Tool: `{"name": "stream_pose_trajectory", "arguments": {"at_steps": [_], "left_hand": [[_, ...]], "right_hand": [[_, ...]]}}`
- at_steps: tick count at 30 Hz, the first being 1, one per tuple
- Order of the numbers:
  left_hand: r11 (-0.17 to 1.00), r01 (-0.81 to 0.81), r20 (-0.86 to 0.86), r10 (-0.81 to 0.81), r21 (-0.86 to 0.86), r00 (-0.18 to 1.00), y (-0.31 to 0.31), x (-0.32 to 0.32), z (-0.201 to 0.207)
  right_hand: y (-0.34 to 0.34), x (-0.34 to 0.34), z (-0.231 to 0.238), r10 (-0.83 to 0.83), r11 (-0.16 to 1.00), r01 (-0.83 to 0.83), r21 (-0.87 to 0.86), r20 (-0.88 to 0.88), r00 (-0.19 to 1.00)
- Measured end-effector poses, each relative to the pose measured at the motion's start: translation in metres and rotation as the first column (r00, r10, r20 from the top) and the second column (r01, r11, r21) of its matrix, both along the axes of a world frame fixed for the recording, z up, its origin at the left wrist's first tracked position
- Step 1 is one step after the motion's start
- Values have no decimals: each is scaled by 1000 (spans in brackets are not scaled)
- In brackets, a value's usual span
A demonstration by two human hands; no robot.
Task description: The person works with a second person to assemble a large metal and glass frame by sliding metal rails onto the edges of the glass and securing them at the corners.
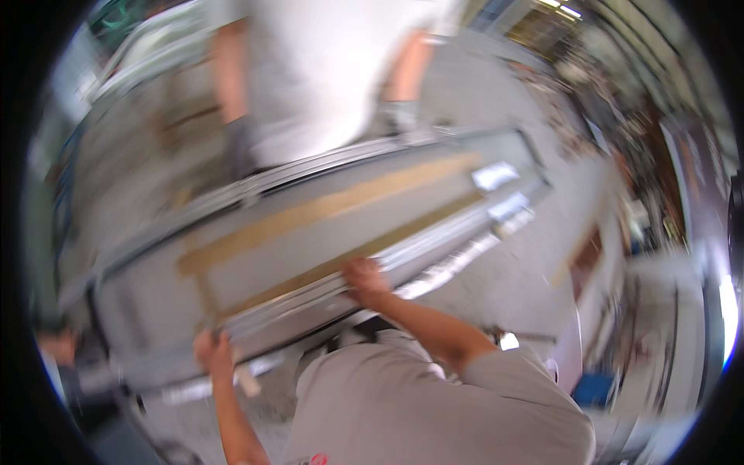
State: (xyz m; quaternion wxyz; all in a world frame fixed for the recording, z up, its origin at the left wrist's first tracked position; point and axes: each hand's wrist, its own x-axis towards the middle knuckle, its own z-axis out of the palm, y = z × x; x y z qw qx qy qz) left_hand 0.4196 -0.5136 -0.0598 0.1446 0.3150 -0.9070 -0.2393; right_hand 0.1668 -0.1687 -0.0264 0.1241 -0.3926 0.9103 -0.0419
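Observation:
A long metal-framed panel (267, 260), apparently glazed, slants from lower left to upper right in front of me, with brown strips along its face. My left hand (213, 350) is closed on its near rail at the left. Farther right, my right hand (366, 280) grips the same silver rail (434, 242), fingers curled over the edge. White labels or papers (494, 176) lie on the panel near its right end. Motion blur smears the picture, and the undersides of my fingers are hidden.
Across the panel stands a person in a white shirt (318, 70), gloved hands (401, 116) down at the far rail. Another person's hand (58, 346) appears at the left rim. Clutter (643, 201) lines the right side, with a blue box (594, 390) lower down.

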Motion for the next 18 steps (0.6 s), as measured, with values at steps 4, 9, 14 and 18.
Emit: {"name": "stream_pose_trajectory", "arguments": {"at_steps": [4, 9, 14, 18], "left_hand": [[982, -80, 155, 106, -169, 982, 8, 7, 24], [987, -15, 207, 48, -160, 977, 1, -11, 11], [993, -77, 232, 94, -85, 968, -15, 0, -3], [890, 87, 569, 208, -447, 796, 8, 3, 14]], "right_hand": [[-2, 1, 15, 30, 983, -27, -184, 9, 1000], [9, 13, 3, -56, 961, 46, -272, -27, 998], [48, 11, 7, -25, 893, 0, -450, -48, 999], [115, -3, 4, -177, 886, 163, -434, 8, 984]]}}
